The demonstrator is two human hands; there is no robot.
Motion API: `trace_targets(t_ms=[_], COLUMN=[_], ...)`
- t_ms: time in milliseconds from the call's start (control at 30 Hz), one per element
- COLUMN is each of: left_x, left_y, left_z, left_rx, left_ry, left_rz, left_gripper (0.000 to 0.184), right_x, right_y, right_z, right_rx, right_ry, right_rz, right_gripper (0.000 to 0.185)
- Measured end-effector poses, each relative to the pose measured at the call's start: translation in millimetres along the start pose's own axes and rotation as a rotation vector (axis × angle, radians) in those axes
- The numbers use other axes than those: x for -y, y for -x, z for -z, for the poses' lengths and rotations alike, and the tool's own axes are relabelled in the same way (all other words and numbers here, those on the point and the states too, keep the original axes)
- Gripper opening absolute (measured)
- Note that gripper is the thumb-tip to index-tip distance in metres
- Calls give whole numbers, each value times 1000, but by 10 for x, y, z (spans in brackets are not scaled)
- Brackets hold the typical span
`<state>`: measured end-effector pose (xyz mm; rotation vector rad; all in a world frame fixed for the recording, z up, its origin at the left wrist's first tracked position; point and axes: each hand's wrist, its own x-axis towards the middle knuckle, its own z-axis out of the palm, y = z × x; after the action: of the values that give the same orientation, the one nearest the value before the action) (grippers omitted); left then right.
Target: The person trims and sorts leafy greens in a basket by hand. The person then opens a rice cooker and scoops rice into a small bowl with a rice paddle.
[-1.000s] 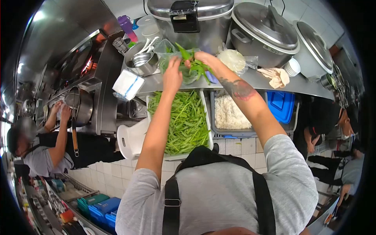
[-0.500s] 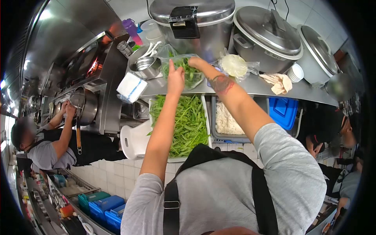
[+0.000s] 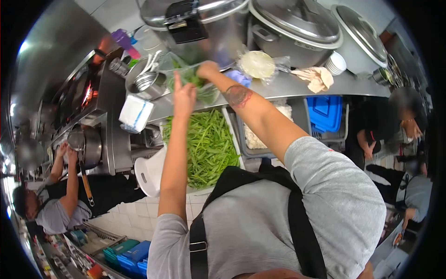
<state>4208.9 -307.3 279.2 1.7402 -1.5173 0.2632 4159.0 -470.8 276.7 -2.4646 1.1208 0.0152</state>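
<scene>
A clear plastic bag (image 3: 207, 95) with leafy greens (image 3: 189, 69) inside stands on the steel counter (image 3: 162, 108). My left hand (image 3: 185, 95) is at the bag's near side, index finger pointing up and the other fingers curled on the plastic. At the bag's right side, my right hand (image 3: 208, 69) is against its mouth and the leaves; its fingers are blurred and partly hidden. Below the counter edge, a white crate (image 3: 236, 148) is filled with cut green stems and leaves (image 3: 209, 144).
Large lidded steel cookers (image 3: 297, 28) line the back. Left of the bag stand a pot with ladles (image 3: 147, 81) and a white packet (image 3: 135, 113). A plastic-wrapped pale round item (image 3: 257, 64) and a cloth (image 3: 316, 78) lie rightward. A co-worker (image 3: 65, 204) handles a pan at left.
The whole view has shifted, so counter, bag and crate appear further left and slightly higher. Both hands stay at the bag; my right hand is blurred by motion.
</scene>
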Motion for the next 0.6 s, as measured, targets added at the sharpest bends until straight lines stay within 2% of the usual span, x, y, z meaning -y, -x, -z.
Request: trace_targets(t_ms=[67,100,167,233,300,333,367,400,433,467,533,567,600], left_x=[154,239,303,152,-21,-117,-345,-520,-677,-839,-1272,-1492,-1725], left_y=[-9,-6,-17,-9,96,169,287,523,689,806,993,1038,1022], left_z=[56,67,95,191,227,243,172,145,57,-109,-609,-894,-1174], left_rx=[42,53,99,125,65,11,-152,-314,-383,-454,-408,-337,-269], left_ry=[-39,-100,-143,-130,-124,-115,-197,-279,-307,-333,-237,-149,-61], left_rz=[115,126,152,166,184,209,283,360,442,524,686,611,535], left_gripper=[10,11,15,22,31,37,40,44,45,47,46,45,44], right_x=[161,194,251,-59,-657,-1056,-2339,-3231,-3802,-3860,-4299,-4812,-4839], right_y=[-52,-85,445,959,1477,1733,1684,1722,1747,1982,2026,1848,1822], right_z=[71,100,585,789,966,1152,806,622,592,909,782,507,500], right_rx=[104,141,4,-255,-366,-202,-173,-279,-384,-402,-706,-628,-589], right_ry=[-213,-139,-193,-426,-521,-520,-200,-189,-177,11,355,196,183], right_rz=[129,310,306,489,653,574,291,168,47,-219,-230,-70,-99], right_gripper=[23,23,30,34,40,48,37,38,40,42,46,42,36])
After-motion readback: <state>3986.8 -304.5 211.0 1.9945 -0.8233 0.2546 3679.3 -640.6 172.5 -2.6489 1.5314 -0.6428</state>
